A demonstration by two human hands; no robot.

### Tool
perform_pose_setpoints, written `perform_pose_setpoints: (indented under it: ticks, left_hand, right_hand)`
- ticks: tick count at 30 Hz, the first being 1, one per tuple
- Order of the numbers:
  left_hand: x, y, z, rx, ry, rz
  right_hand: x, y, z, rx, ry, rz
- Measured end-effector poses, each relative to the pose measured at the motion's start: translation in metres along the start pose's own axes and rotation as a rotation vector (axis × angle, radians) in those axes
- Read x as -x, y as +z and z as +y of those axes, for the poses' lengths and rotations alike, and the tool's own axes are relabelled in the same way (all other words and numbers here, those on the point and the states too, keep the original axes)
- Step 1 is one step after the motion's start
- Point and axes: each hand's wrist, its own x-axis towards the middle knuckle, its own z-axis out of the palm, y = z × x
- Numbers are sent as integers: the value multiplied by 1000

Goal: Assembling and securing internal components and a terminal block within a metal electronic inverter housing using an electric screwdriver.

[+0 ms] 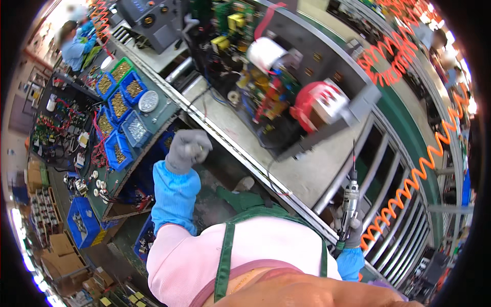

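My left hand (187,150), in a grey glove with a blue sleeve cover, is closed, fingers curled in. It is raised beside the parts bench, and what it holds, if anything, I cannot make out. Low at the right, my right hand (353,231), also gloved, grips a silver air screwdriver (350,200) with its long thin bit pointing away from me. In front of me an open grey machine housing (353,100) rests on the line. It contains circuit boards (230,23), wiring, a white cylindrical part (267,53) and a red-and-white part (323,105).
Blue bins (118,152) of small metal fasteners, a green bin (121,69) and a round tub (148,101) stand on the left bench. Metal rollers (391,192) and a coiled orange air hose (409,185) are at right. Another person (74,46) works far left.
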Motion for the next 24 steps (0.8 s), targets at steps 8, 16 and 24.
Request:
perform_pose_setpoints:
  ticks: [8, 16, 24]
  left_hand:
    - [-32, 199, -12, 325, -517, 409]
    - [-36, 244, -26, 436, -442, 429]
    - [-34, 260, -12, 273, -449, 429]
  right_hand:
    - [12, 21, -68, 694, 201, -363]
    - [9, -2, -63, 940, -96, -602]
    - [18, -14, -68, 983, -40, -625]
